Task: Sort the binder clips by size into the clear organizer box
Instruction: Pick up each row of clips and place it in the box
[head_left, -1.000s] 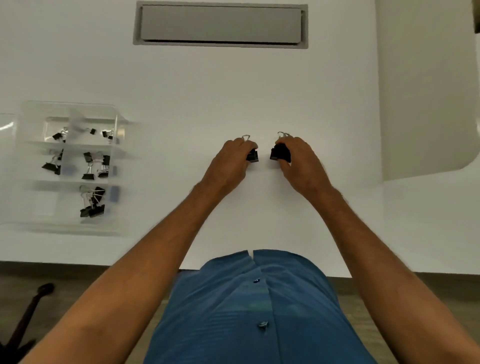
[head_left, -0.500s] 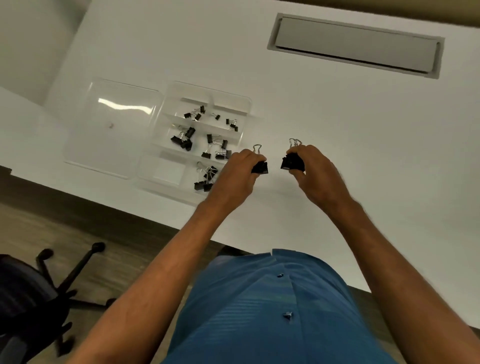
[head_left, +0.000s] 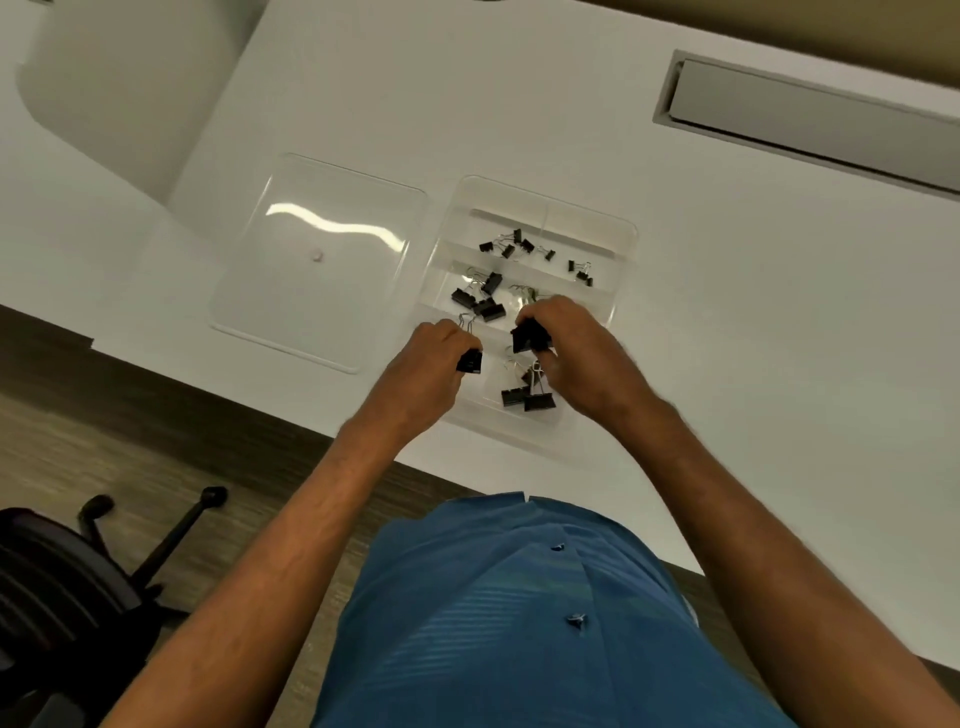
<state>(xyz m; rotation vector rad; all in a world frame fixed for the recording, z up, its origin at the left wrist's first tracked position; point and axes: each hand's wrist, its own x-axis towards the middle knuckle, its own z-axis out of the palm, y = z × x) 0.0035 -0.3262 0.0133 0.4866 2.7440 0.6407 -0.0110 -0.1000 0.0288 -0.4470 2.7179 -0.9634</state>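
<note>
left hand (head_left: 431, 358) pinches a medium binder clip (head_left: 469, 361); right hand (head_left: 571, 343) grips a larger binder clip (head_left: 531, 336), both over the clear organizer box (head_left: 621, 244) on the white desk (head_left: 727, 312). best drop each into its matching row: large clips (head_left: 527, 397) nearest, medium clips (head_left: 480, 301) mid, smallest clips (head_left: 511, 245) farthest. black bodies, wire handles.

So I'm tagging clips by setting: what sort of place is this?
Probably an office. The work goes on at a white desk with a grey cable hatch set into its top, and a black swivel chair stands on wood-look flooring at lower left.
</note>
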